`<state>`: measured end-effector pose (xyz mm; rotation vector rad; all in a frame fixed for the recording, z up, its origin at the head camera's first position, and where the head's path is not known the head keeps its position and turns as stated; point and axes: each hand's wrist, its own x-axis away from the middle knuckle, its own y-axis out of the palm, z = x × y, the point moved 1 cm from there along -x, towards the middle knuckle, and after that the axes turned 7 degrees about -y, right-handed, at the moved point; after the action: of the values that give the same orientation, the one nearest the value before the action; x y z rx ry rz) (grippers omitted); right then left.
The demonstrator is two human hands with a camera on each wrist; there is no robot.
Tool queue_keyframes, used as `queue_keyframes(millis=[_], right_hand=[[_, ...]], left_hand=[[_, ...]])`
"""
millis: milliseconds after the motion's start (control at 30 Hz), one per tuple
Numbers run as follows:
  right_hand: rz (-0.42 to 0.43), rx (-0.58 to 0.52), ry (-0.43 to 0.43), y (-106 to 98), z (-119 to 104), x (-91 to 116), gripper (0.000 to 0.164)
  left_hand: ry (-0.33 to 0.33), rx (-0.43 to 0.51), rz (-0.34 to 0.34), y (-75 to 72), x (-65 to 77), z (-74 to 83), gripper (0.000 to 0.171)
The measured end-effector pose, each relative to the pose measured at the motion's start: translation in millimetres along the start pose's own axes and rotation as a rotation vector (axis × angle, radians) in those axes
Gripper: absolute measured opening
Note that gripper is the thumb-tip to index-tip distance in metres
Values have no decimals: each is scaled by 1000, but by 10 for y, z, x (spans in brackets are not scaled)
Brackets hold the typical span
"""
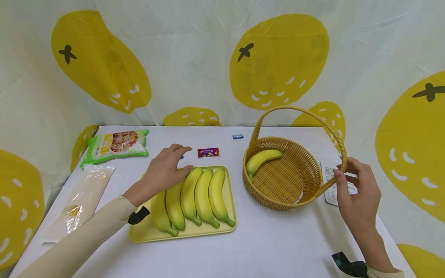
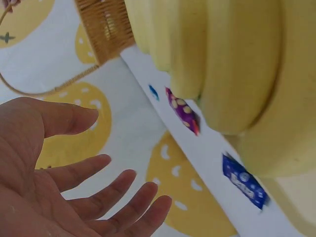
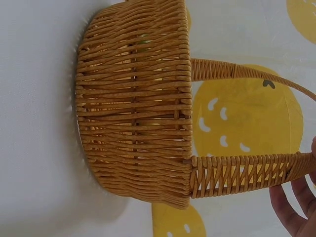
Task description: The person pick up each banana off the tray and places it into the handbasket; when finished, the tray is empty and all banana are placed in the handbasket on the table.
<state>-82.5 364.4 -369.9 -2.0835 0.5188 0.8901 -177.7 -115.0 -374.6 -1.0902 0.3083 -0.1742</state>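
My left hand (image 1: 167, 166) hovers over the back of a yellow tray (image 1: 222, 228), its fingers spread and nothing in its grasp. Several bananas (image 1: 204, 195) lie side by side on that tray, stems toward me; the hand and wrist hide part of the leftmost ones. In the left wrist view, the palm and loosely bent fingers (image 2: 126, 180) are apart from the bananas (image 2: 237, 69). To the right stands a round wicker basket (image 1: 278, 204) with one banana (image 1: 263, 159) inside. My right hand (image 1: 359, 193) pinches the right side of its tall handle (image 1: 342, 154) between thumb and fingers.
Behind the tray lie a purple snack packet (image 1: 208, 152), a small blue packet (image 1: 238, 136) and a dark blue one (image 2: 244, 181). A green-edged food bag (image 1: 116, 146) and a clear flat bag (image 1: 81, 199) are at left. A printed card (image 1: 328, 173) lies right of the basket.
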Motion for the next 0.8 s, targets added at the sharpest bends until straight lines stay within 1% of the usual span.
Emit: queue_keyframes(millis=[133,367,600,700,800], right_hand=[[-6,4,12,2,19,10,42],[-4,-5,8,13,25,14,42],[-8,-8,16,7,21,7,43],[-7,-8,16,6,17,5,43],[-2,-7,18,5,9,3,43]], left_hand=[[-46,0,-12,-21,107,-153,54],[-86,-18,-35,-41,340,-331,56],[-136,-6,-74,34,524,-533,59],[-155,10,-80,70,626,-597,61],[-156,28,-78,95,720,-649,64]])
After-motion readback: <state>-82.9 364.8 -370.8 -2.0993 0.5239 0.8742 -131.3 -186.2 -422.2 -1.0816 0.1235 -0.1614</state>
